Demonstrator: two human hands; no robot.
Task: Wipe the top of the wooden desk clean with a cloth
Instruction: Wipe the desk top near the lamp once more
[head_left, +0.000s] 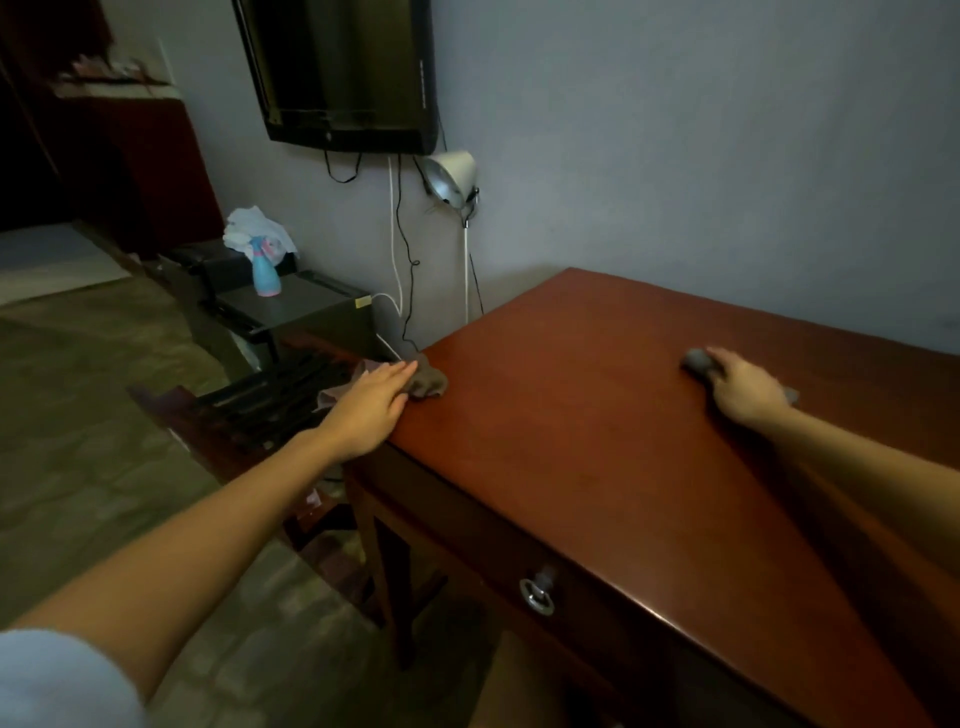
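The left grip (374, 400), fingers flat, presses the cloth (428, 383) at the worktop's (597, 457) left edge, the wood to wipe lying rightward; the right grip (743, 387) rests on a grey rag (696, 359), its curl unclear.

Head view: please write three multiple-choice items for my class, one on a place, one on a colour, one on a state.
1. Where is the brown cloth?
A. at the left edge of the desk
B. on the floor
C. in the drawer

2. What colour is the body of the spray bottle?
A. green
B. blue
C. black

3. How are the fingers of the left hand?
A. clenched in a fist
B. straight, on the cloth
C. curled round the bottle

Answers: 1 A, it lies on the desktop by that edge; 2 B, blue above a pink base; 3 B, they lie flat over the cloth.
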